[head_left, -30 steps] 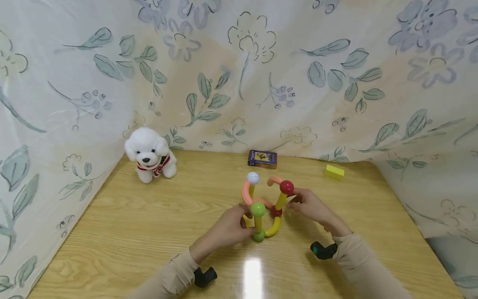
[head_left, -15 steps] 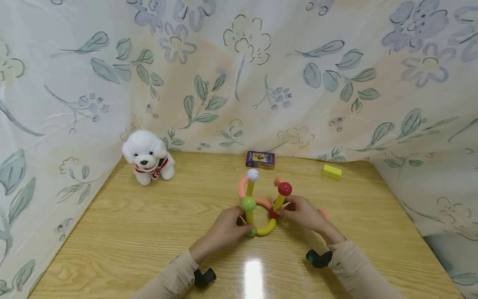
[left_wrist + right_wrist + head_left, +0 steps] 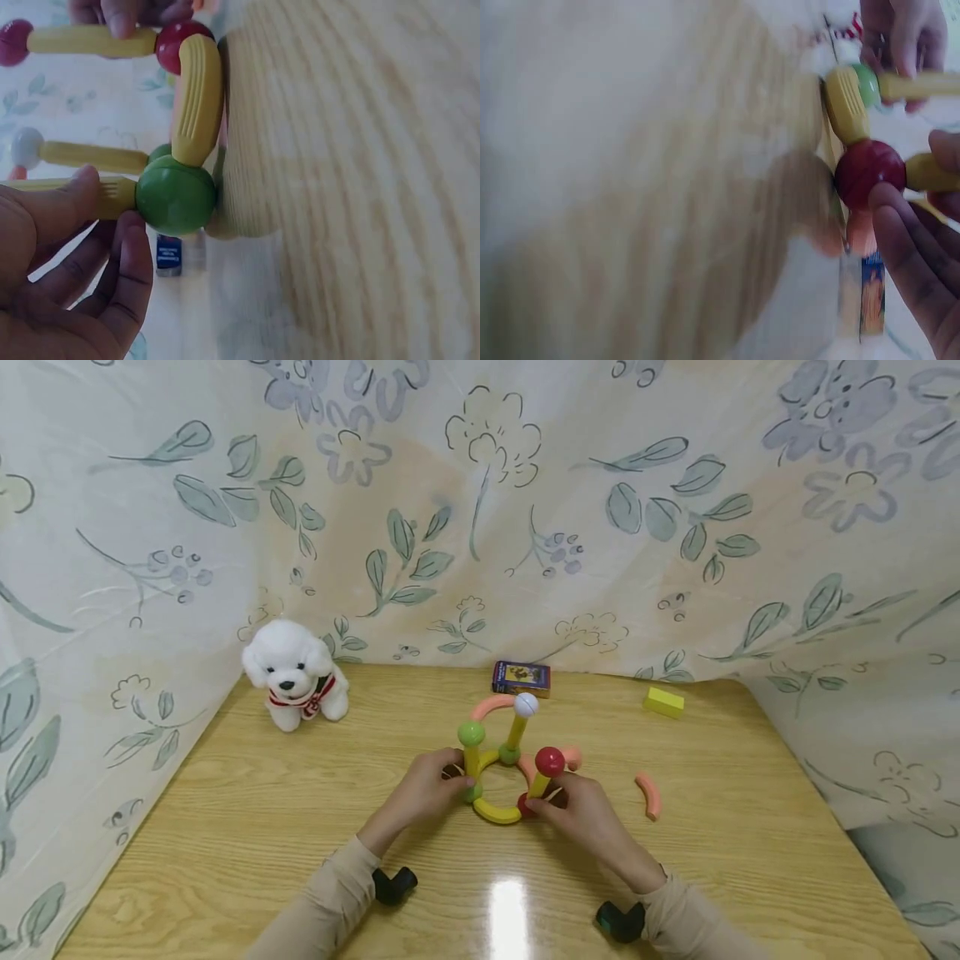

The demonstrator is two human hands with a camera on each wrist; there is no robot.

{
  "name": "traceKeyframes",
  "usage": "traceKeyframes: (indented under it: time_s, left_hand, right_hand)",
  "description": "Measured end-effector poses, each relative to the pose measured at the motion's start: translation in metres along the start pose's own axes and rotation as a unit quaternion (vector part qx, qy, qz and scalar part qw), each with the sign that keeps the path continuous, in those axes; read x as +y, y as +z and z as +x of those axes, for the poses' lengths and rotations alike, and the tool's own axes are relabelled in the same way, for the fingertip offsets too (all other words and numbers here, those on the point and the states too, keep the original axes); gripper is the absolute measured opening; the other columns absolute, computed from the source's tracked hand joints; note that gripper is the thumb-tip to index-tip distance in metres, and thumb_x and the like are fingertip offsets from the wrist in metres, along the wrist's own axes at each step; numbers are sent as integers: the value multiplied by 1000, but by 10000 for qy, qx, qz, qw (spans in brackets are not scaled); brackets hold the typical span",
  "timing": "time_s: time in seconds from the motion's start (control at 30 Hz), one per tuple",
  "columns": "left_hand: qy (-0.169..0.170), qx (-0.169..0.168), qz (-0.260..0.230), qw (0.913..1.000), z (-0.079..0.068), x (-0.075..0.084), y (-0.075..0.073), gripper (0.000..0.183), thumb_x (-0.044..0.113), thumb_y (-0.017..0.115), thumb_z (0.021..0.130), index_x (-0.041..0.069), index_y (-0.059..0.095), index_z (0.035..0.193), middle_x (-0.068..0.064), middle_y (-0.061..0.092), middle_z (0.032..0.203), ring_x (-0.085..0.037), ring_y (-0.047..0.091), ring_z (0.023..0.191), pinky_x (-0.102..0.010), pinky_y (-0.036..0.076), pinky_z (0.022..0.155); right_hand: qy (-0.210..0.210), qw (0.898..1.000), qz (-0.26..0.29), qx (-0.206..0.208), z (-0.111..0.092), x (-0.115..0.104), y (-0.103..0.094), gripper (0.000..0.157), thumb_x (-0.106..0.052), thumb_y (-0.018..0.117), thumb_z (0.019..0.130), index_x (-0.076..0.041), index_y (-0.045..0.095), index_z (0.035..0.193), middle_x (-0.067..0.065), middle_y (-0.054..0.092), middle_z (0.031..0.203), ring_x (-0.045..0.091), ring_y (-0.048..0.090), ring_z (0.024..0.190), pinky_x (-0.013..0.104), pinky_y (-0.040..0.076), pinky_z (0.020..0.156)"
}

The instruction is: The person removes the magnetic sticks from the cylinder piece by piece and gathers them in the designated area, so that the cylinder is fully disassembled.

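A ball-and-stick building toy [image 3: 497, 815] stands on the table between the hands, a ring of curved sticks with three yellow posts. The posts carry a green ball [image 3: 471, 733], a white ball [image 3: 526, 705] and a red ball [image 3: 550, 762]. My left hand [image 3: 422, 792] pinches the left yellow post [image 3: 116, 196] just above its lower green ball [image 3: 176, 195]. With thumb and fingers, my right hand [image 3: 588, 814] grips the right yellow post [image 3: 922, 172], fingertips at the lower red ball [image 3: 870, 174]. A salmon curved stick [image 3: 491, 702] reaches from the posts' tops at the back.
A loose salmon curved stick [image 3: 648, 797] lies right of the toy. At the back are a white plush dog [image 3: 288, 672], a small blue card box [image 3: 521, 678] and a yellow block [image 3: 663, 702], before a floral cloth [image 3: 337, 552].
The toy has turned clockwise seen from above, its green post swinging left and its red post toward the front. Both hands moved with it; the right took hold of the red post.
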State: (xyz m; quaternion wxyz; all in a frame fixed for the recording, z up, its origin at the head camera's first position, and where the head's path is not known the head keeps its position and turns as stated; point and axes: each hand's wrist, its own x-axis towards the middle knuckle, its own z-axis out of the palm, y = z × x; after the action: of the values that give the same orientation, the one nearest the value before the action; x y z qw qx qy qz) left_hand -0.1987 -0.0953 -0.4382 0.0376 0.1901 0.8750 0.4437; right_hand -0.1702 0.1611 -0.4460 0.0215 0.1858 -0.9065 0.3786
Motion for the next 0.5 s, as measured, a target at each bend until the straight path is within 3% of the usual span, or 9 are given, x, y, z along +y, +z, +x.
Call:
traceKeyframes:
  time_s: [0.13,0.33,0.4,0.5]
  left_hand:
    - [-13,1,6,10000,2,-1,-4,22,10,69,89,4,69,111,-11,72,106,-22,67,92,-33,55,78]
    - [-257,119,-9,9996,-1,1,-5,36,11,73,86,4,64,120,-11,68,108,-17,64,87,-29,54,73]
    - [-310,380,36,9988,-4,4,-6,40,9,73,85,3,62,122,-11,66,107,-14,62,84,-27,52,71]
    - [-119,1126,104,9935,-11,13,-13,35,3,69,84,1,60,119,-11,62,101,-13,56,79,-24,47,67]
  right_hand:
    - [45,9994,-231,264,-1,-6,6,14,-21,77,84,-14,67,92,-1,72,80,6,66,66,18,50,60]
    - [247,9993,-171,228,-3,-7,6,15,-26,78,83,-17,67,87,-1,72,80,9,69,68,18,51,60]
    - [236,9993,-179,219,-5,-6,5,16,-29,78,83,-18,67,87,-2,72,81,9,70,68,18,52,61]
    - [239,9991,-184,291,-7,-6,4,15,-29,78,82,-19,68,88,-3,73,81,8,69,69,19,53,62]
